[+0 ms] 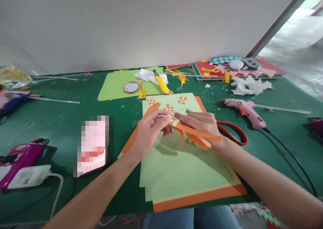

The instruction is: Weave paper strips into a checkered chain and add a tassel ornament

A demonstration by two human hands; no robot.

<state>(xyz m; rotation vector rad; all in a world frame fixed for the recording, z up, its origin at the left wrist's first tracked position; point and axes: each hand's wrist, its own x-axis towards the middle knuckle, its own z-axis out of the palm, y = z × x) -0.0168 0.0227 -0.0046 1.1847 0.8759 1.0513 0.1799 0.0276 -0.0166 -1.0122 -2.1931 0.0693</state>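
Observation:
In the head view, my left hand (151, 131) pinches the end of a small weave of orange and pale green paper strips (202, 132). My right hand (204, 121) has its fingers closed on the same strips from the other side. Their loose orange ends trail to the right across my right wrist, and one curls down. Below lies a stack of pale green paper (184, 171) with orange sheets (202, 198) under it. Small orange-and-green checked squares (182, 100) rest on its far part. Red-handled scissors (243, 139) lie partly hidden beneath my right hand.
A pink glue gun (246, 111) with a black cord lies right. A phone (93, 144) and a white power plug (30, 176) are left. Behind sit a yellow glue tube (162, 82), a round tin (131, 87), yellow tassels (142, 92) and crumpled tissue (249, 86). A grey panel (141, 27) bounds the back.

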